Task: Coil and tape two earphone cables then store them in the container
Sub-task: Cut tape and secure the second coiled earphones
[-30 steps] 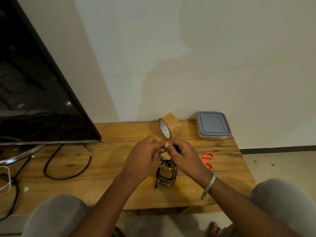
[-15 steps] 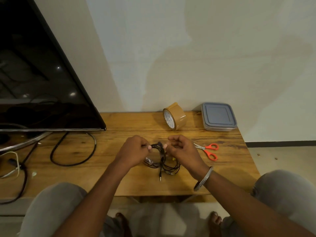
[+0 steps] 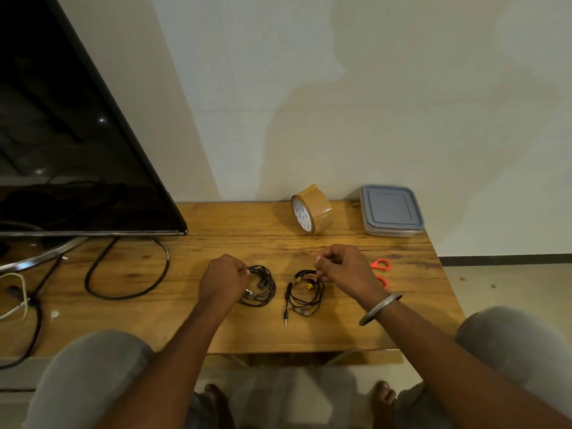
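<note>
Earphone cables lie as two separate black coils on the wooden tabletop [image 3: 328, 334], about midway along it and toward its front edge, side by side with a strip of bare wood between them. The left hand [image 3: 223, 281] covers the left side of the left earphone coil [image 3: 264, 286], its grip closed on that coil's strands with the fingers curled under; the rest of the coil lies flat on the wood. The right hand [image 3: 343, 270] is over the upper right of the right earphone coil [image 3: 305, 300], its grip a narrow pinch of thumb and fingertips on the top strands. Whether that top edge is lifted off the wood cannot be told. A yellow earbud tip [image 3: 309, 286] shows inside this coil, and its jack plug [image 3: 285, 320] trails loose from the lower left, pointing at the front edge. A metal bangle [image 3: 379, 308] circles the right wrist. A brown packing tape roll [image 3: 312, 210] stands on its rim near the back edge, loose end sticking up. Just right of it, in the back right corner, sits the clear container [image 3: 391, 210] with its blue-grey lid on. Orange-handled scissors [image 3: 381, 264] lie toward the right edge, partly hidden behind the right hand. A black television [image 3: 62, 150] stands on the left part of the tabletop, and a thick black power cable [image 3: 130, 294] loops over the wood in front of it. Grey trousers [image 3: 86, 376] show below the front edge.
</note>
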A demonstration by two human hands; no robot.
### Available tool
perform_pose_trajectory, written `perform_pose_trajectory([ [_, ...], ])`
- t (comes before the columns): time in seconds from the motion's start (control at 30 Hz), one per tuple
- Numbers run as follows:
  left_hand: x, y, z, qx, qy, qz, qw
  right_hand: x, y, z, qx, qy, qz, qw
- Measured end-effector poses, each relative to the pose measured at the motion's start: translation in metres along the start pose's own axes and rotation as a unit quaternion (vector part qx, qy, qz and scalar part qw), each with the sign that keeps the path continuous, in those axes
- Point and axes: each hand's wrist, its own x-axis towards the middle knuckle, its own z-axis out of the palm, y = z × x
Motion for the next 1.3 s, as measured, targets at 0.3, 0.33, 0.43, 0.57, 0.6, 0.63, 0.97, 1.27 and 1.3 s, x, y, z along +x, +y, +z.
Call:
perform_pose_trajectory([
  [0.3,0.000,-0.002,-0.002,-0.068,0.004,-0.029,0.997,0.001,-0.002,-0.003,-0.038,-0.011,-0.024,0.999],
  [0.33,0.003,-0.002,-0.002,-0.094,-0.007,-0.048,0.994,0.000,-0.003,-0.003,-0.043,-0.014,-0.024,0.999],
  [0.43,0.010,-0.006,-0.004,-0.160,-0.037,-0.102,0.981,0.000,-0.003,-0.004,-0.041,-0.024,-0.026,0.999],
  [0.57,0.014,-0.008,-0.003,-0.177,-0.057,-0.109,0.977,-0.002,-0.006,-0.005,-0.040,-0.031,-0.029,0.998],
  [0.6,0.014,-0.009,-0.003,-0.178,-0.062,-0.107,0.976,-0.002,-0.006,-0.006,-0.041,-0.033,-0.029,0.998],
  [0.63,0.014,-0.009,-0.004,-0.180,-0.066,-0.104,0.976,-0.003,-0.007,-0.006,-0.040,-0.035,-0.029,0.998],
  [0.97,0.006,0.022,-0.025,-0.203,0.023,0.036,0.978,0.023,-0.015,-0.008,-0.121,0.218,-0.166,0.954],
  [1.27,0.002,0.037,-0.015,-0.208,-0.028,0.128,0.969,0.073,-0.005,0.003,-0.157,0.147,-0.120,0.969],
  [1.3,0.003,0.038,-0.015,-0.212,-0.032,0.127,0.968,0.074,-0.007,0.002,-0.140,0.144,-0.124,0.972],
])
